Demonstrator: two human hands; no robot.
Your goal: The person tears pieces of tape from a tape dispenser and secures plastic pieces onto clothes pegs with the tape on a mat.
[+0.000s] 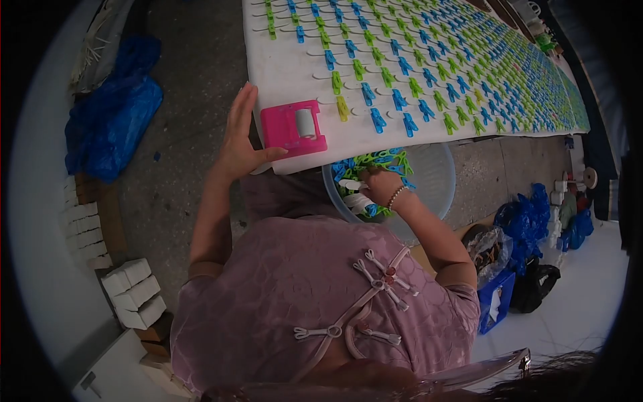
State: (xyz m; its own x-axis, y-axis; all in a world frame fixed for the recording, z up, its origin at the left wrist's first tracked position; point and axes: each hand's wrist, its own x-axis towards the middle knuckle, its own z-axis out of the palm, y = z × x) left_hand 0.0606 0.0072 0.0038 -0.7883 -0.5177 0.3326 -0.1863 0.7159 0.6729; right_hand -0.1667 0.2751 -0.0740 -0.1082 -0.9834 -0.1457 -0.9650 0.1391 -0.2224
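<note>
My left hand (242, 141) rests at the near left corner of the white-covered table (288, 70), fingers stretched out and thumb against a bright pink plastic holder (274, 124). A pale roll (305, 124) sits in the holder. My right hand (380, 186), with a beaded bracelet, reaches into a translucent round tub (447, 181) below the table edge. Green and blue clothes pegs (388, 159) fill part of the tub. The right fingers are curled beside a white piece (351, 184); what they grip is partly hidden. Rows of blue pegs (378, 120) and green pegs (449, 122) cover the tabletop, many with thin pale wires or strips.
Blue plastic bags (120, 114) lie on the floor to the left. White boxes (137, 293) are stacked at the lower left. More blue bags (526, 221), a blue crate (494, 305) and a black bag (536, 285) stand to the right.
</note>
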